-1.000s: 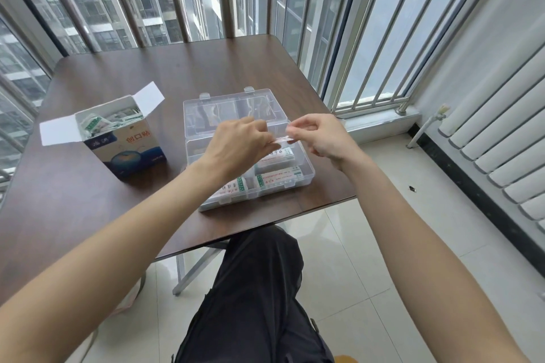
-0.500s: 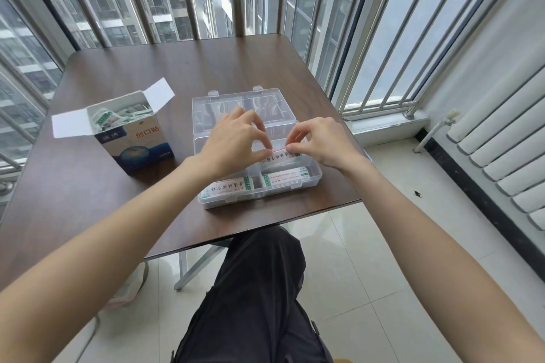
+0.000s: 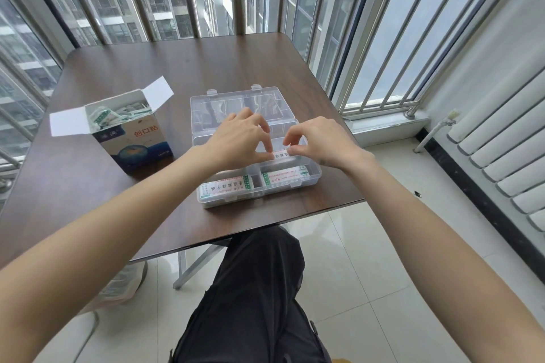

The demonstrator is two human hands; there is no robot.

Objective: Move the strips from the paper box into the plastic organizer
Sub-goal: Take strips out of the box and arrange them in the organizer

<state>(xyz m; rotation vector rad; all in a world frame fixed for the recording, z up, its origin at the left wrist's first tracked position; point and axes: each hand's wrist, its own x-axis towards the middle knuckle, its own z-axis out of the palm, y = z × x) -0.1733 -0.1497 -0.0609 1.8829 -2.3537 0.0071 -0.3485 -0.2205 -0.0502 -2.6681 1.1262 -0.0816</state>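
Observation:
A clear plastic organizer [image 3: 315, 177] lies open near the table's front edge, its lid [image 3: 224, 103] folded back. Strips [image 3: 227, 187] lie in its front left compartment and more strips [image 3: 284, 177] in the front right one. My left hand [image 3: 239, 138] and my right hand [image 3: 320, 141] hover over the organizer's rear right compartment. Between them they pinch one white strip [image 3: 281, 154] by its two ends, low in that compartment. To the left stands the open paper box [image 3: 138, 141] with several strips [image 3: 113, 116] inside.
The brown table [image 3: 188, 68] sits against window bars. Its front edge runs just below the organizer. A white radiator [image 3: 507, 150] lines the right wall. My dark-trousered leg [image 3: 256, 298] is under the table edge, above a tiled floor.
Both hands have come down from above the organizer into its rear right compartment, carrying the strip held between them. The view has shifted slightly.

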